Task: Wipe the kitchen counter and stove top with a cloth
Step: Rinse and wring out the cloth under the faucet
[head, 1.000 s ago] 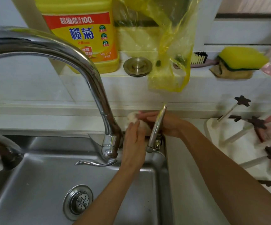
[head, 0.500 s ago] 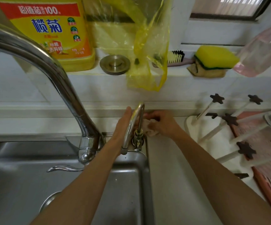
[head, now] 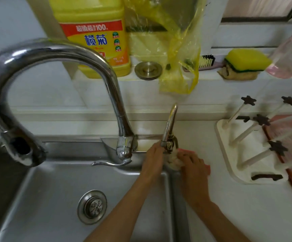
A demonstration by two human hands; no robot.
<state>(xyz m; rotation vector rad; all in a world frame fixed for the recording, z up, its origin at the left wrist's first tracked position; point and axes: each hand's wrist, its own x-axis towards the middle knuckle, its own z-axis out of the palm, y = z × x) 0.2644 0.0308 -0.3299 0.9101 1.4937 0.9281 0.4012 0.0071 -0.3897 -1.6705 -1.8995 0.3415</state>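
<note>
A bunched cream cloth with a pink edge (head: pixel 174 161) is pressed against the base of the small chrome tap (head: pixel 169 126), at the corner where the steel sink (head: pixel 54 189) meets the white counter (head: pixel 229 206). My right hand (head: pixel 193 165) grips the cloth from the right, on the counter. My left hand (head: pixel 153 158) is curled around the small tap's lower end, over the sink rim. The stove top is out of view.
The big curved faucet (head: pixel 71 51) arches over the sink at left. On the ledge behind stand a yellow detergent bottle (head: pixel 96 37), a metal drain plug (head: pixel 148 69), a yellow plastic bag (head: pixel 176 49), a brush (head: pixel 206 62) and a sponge (head: pixel 246 60). A white cup rack (head: pixel 246 145) stands at right.
Both hands and the cloth have come from behind the small tap to the front right of its base. The view has shifted left and down, showing more of the sink.
</note>
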